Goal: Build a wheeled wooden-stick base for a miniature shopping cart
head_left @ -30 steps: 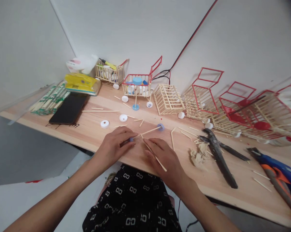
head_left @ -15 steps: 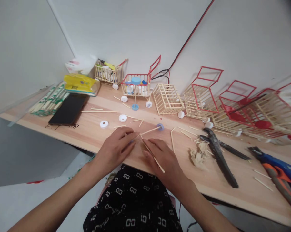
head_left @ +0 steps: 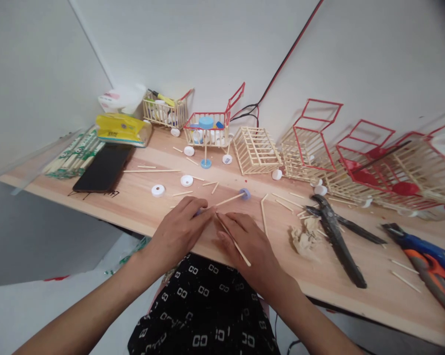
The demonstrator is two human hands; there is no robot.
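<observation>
Wooden tabletop point(head_left: 141, 207) against a white wall. Our left hand point(head_left: 180, 229) pinches the near end of a stick axle point(head_left: 228, 199) that runs away up-right to a blue wheel point(head_left: 245, 194). Our right hand point(head_left: 250, 241) lies flat and open, a loose stick point(head_left: 234, 241) diagonal across it.

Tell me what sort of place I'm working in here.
Probably a home craft bench: small wooden-stick cart models with red frames line the wall, black metal pliers and a blue-and-orange glue gun lie on the light wooden tabletop.
</observation>
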